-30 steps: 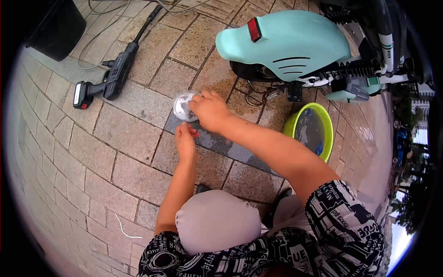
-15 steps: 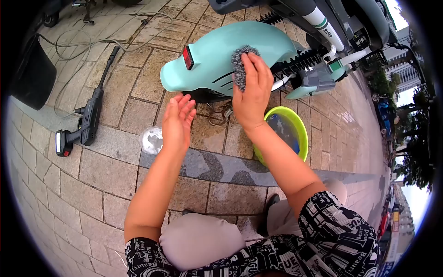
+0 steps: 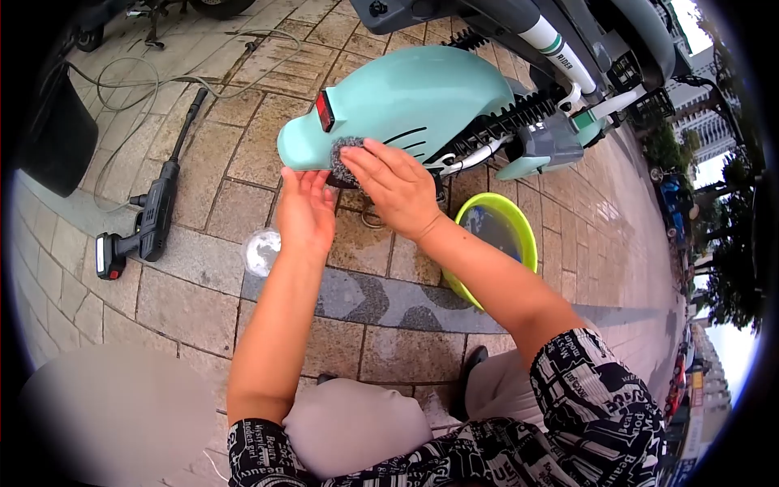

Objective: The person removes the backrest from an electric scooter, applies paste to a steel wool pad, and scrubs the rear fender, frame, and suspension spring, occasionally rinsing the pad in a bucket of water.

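A mint-green rear mudguard (image 3: 430,85) of a scooter, with a red tail light (image 3: 325,110), fills the upper middle. My right hand (image 3: 398,191) presses a fuzzy grey wash sponge (image 3: 347,150) against its lower side, near the narrow tail end. The sponge is partly hidden by the fingers. My left hand (image 3: 307,215) is open, palm up and fingers apart, just beneath the tail's lower edge; whether the fingertips touch it I cannot tell.
A lime-green bucket (image 3: 529,243) of water stands at right, and a clear tub (image 3: 261,252) with white contents lies left. A cordless pressure washer gun (image 3: 158,207), hose (image 3: 154,89) and black bin (image 3: 57,134) are further left. A blurred round patch (image 3: 122,414) covers the lower left.
My right hand has slid the sponge left and down along the mudguard toward its tail. My left hand has moved slightly left. The blurred patch has appeared.
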The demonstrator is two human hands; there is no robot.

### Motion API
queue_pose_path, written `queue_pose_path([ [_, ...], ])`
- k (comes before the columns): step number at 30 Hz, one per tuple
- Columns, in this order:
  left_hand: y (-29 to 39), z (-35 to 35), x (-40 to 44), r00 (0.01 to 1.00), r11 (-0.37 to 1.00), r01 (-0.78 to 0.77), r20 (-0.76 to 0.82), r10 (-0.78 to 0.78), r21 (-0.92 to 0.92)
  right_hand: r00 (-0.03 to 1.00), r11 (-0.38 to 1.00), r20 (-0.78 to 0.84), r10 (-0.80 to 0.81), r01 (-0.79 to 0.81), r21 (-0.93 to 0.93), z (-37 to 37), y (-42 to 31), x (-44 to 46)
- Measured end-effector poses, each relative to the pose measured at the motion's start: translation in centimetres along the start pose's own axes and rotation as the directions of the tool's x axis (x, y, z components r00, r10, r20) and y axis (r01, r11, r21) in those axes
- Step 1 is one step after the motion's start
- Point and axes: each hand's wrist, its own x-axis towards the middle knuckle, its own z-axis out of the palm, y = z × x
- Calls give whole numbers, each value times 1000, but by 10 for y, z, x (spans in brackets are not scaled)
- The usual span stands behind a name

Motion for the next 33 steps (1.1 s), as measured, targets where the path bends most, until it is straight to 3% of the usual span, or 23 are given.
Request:
queue_pose_path([
  [2,-3,-6,0,999,1000,-31,28,31,3,957,958,-90,277,-282,-50,-31,28,15],
  [6,-5,-1,9,998,999,-39,-56,39,-12,941,944,-121,315,-324,-61,-9,19,-3],
  [8,-7,-6,12,997,998,-63,-33,63,0,997,997,75,-34,29,69,9,-6,-16],
  [10,-7,-8,13,996,996,-85,-15,85,18,997,998,75,-36,33,49,1,3,-16],
  [13,-5,-12,7,996,996,-81,51,79,33,982,971,-4,190,-188,-146,-35,38,-15],
  [14,-2,-9,5,995,995,-96,41,95,34,982,959,19,189,-180,-219,-37,44,-21],
  [16,2,-5,-1,1000,1000,-3,26,2,7,997,987,65,40,-29,-160,-21,37,-21],
  [18,1,-11,1,999,1000,-6,52,5,18,969,975,121,-214,219,-31,4,19,0],
  [20,-1,-13,1,995,982,17,97,2,-189,907,919,161,-388,369,138,29,-6,31],
  [22,2,-14,1,993,982,0,119,23,-190,880,897,179,-440,423,129,28,-1,42],
  [24,5,-13,-1,999,987,51,-2,-51,-150,838,861,201,-508,494,119,19,12,41],
  [25,3,-21,3,995,994,35,101,-25,-102,792,828,257,-554,557,67,3,32,28],
  [26,6,-20,1,995,993,31,100,-20,-111,740,782,313,-596,623,17,-6,44,22],
  [30,10,-21,-1,986,999,48,162,-49,7,703,756,392,-593,654,-28,-2,33,32],
  [32,9,-23,6,993,988,110,50,-105,-111,775,836,367,-514,548,14,23,-1,58],
  [33,7,-28,10,990,984,105,108,-90,-143,785,853,386,-485,522,9,29,-11,68],
])
